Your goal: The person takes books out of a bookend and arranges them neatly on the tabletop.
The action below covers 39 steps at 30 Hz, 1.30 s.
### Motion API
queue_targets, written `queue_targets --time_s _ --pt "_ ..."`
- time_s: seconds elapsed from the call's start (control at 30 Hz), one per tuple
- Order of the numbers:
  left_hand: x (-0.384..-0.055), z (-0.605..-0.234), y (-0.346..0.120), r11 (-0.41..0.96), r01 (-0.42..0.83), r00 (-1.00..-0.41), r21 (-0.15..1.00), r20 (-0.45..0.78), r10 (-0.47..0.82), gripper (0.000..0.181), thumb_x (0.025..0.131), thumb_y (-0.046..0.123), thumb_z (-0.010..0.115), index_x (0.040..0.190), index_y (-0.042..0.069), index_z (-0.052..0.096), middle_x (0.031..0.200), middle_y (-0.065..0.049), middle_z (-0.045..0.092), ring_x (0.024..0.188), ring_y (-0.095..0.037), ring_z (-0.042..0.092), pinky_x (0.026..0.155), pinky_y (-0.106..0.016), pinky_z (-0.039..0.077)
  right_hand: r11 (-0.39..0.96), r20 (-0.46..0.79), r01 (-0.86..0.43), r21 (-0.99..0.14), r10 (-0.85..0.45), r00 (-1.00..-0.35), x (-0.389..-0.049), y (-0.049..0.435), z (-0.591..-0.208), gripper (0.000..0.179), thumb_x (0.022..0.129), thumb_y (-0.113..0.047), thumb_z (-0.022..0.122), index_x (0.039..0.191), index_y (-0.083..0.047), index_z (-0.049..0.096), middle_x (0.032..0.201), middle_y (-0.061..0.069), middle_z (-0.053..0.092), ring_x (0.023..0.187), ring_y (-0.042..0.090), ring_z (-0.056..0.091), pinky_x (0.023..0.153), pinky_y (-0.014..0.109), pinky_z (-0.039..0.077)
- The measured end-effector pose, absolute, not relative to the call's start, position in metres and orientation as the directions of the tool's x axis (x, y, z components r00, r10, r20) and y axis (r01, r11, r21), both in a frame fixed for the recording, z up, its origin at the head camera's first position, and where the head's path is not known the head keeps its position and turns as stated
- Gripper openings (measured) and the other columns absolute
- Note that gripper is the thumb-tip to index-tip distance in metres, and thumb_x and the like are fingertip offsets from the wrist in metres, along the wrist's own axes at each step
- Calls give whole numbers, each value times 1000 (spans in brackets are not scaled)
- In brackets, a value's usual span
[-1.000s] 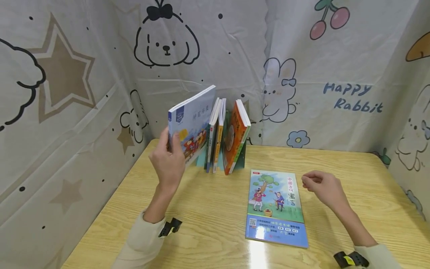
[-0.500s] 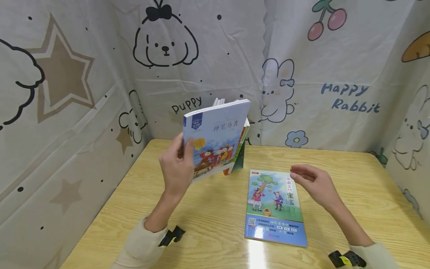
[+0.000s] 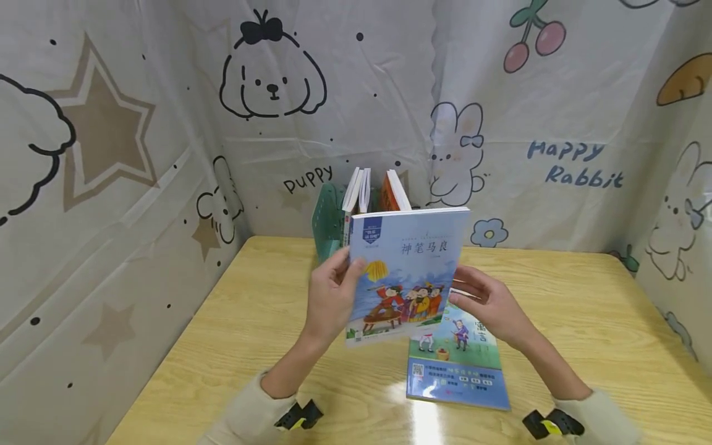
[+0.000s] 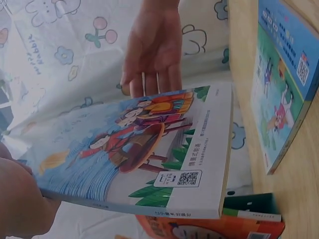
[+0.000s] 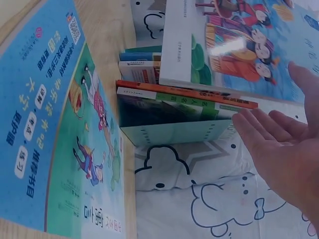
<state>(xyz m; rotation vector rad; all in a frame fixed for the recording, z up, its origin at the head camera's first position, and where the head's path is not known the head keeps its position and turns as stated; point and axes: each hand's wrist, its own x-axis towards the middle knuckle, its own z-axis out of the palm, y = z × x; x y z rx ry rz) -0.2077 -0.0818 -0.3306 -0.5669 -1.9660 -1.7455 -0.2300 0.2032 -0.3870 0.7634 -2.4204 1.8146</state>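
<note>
My left hand grips a light-blue picture book by its left edge, thumb on the front cover. The book is held up off the table, cover facing me, with painted figures in red and yellow. My right hand is at the book's right edge, and in the right wrist view its fingers are extended, thumb over the cover. Below, a green and blue picture book lies flat on the table, its upper part partly covered by the raised book and the right hand.
Behind the raised book, several books stand upright, including an orange one, with a green bookend at their left. The wooden table meets a printed cloth at the back and sides.
My left hand has brought the light-blue book right and lower, turning its cover toward me, in front of the standing books. My right hand has moved left to its right edge.
</note>
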Motion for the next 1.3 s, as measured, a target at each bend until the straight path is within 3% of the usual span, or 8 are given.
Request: queue_targets --time_s 0.13,0.3,0.63,0.9,1.07,1.13,1.3 --pt "-205 -335 -76 93 547 -837 832 545 41 28 102 6 56 126 -6 63 105 -19 72 81 -28 72 65 -34 60 178 316 -406 -897 -386 -867 -230 198 -391 48 101 -7 59 146 3 44 131 22 61 114 30 64 88 32 55" --pt "-205 -340 -74 105 519 -855 849 517 41 28 102 7 57 127 -5 63 104 -17 73 80 -25 72 66 -34 60 179 366 -445 -877 -350 -862 -230 200 -396 35 103 -5 55 136 8 54 118 23 67 98 15 70 80 31 58" --pt "-220 -347 -75 144 415 -910 898 406 87 28 103 8 55 128 -2 63 103 -14 72 78 -23 69 66 -30 56 137 360 -412 -901 -296 -885 -228 212 -403 29 102 -4 57 126 12 62 103 9 74 87 17 72 70 37 60" --pt "-232 -355 -75 178 372 -928 911 357 110 34 103 10 57 134 -3 59 115 -17 69 96 -25 69 78 -32 58 118 297 -344 -931 -301 -906 -224 222 -411 30 103 -6 56 125 13 61 99 8 73 84 18 71 70 37 61" --pt "-239 -360 -80 194 383 -924 903 368 107 32 103 10 57 132 -2 61 121 -15 68 105 -27 68 85 -36 57 158 238 -287 -945 -271 -933 -222 232 -417 24 103 -8 57 103 15 64 89 6 69 76 16 68 66 38 60" --pt "-241 -362 -82 195 394 -919 898 382 101 30 103 9 56 130 -3 62 121 -15 68 107 -28 68 86 -39 57 152 205 -251 -956 -266 -942 -222 236 -419 27 103 -9 57 104 17 62 88 7 70 75 16 69 66 37 60" --pt "-246 -365 -89 195 383 -924 903 377 70 30 104 11 56 129 -2 63 120 -16 68 106 -28 68 84 -37 57 113 101 -132 -985 -244 -964 -220 248 -422 42 104 -12 56 130 21 51 100 7 74 82 21 72 69 37 60"
